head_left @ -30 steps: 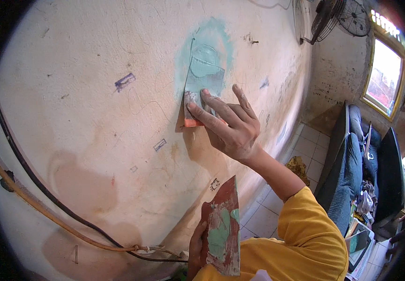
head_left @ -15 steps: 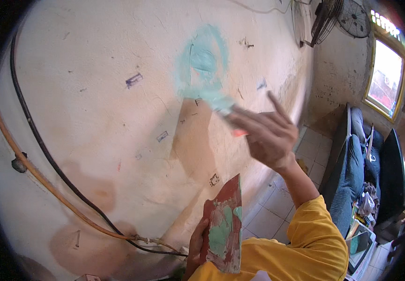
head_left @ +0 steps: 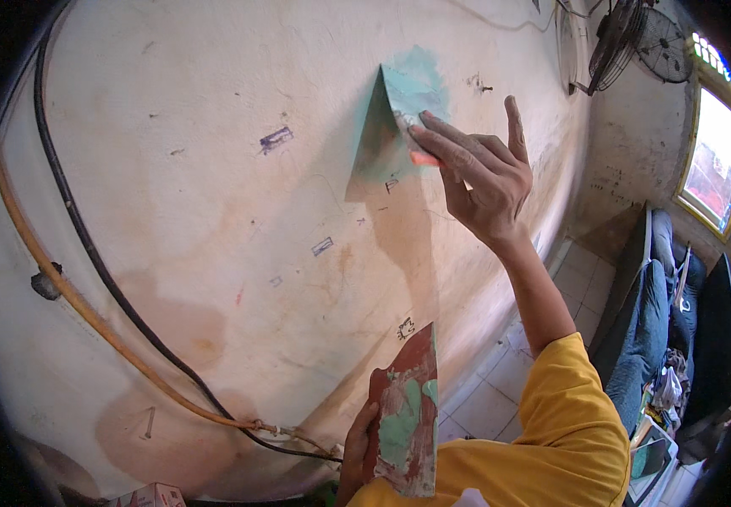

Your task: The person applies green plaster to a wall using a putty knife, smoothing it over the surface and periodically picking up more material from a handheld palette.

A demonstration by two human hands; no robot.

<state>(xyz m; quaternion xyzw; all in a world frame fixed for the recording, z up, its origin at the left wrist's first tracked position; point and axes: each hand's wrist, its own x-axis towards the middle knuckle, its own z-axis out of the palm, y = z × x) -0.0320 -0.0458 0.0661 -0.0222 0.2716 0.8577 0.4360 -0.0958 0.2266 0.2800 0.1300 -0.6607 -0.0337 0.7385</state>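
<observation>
My right hand point(head_left: 488, 177) grips a thin putty scraper point(head_left: 407, 118), smeared pale teal, with an orange edge showing beneath the fingers. Its blade lies close to the wall, over a patch of teal putty point(head_left: 423, 66), and hides part of that patch. The little finger sticks up, away from the tool. Low in the picture, my left hand point(head_left: 355, 448) holds a reddish-brown board point(head_left: 416, 355) by its left edge. A thick smear of green putty point(head_left: 399, 435) sits on the board. Most of the left hand's fingers are hidden behind it.
The pale wall point(head_left: 238, 211) carries pen marks and stains. A black cable point(head_left: 86, 237) and an orange hose point(head_left: 86, 313) run down its left side. A nail point(head_left: 487, 88) juts out near the patch. Fans point(head_left: 665, 46) hang upper right, above a dark blue sofa point(head_left: 636, 329).
My right hand has moved the scraper upward, so its blade now covers much of the teal patch. The view has shifted slightly; the board stays in my left hand.
</observation>
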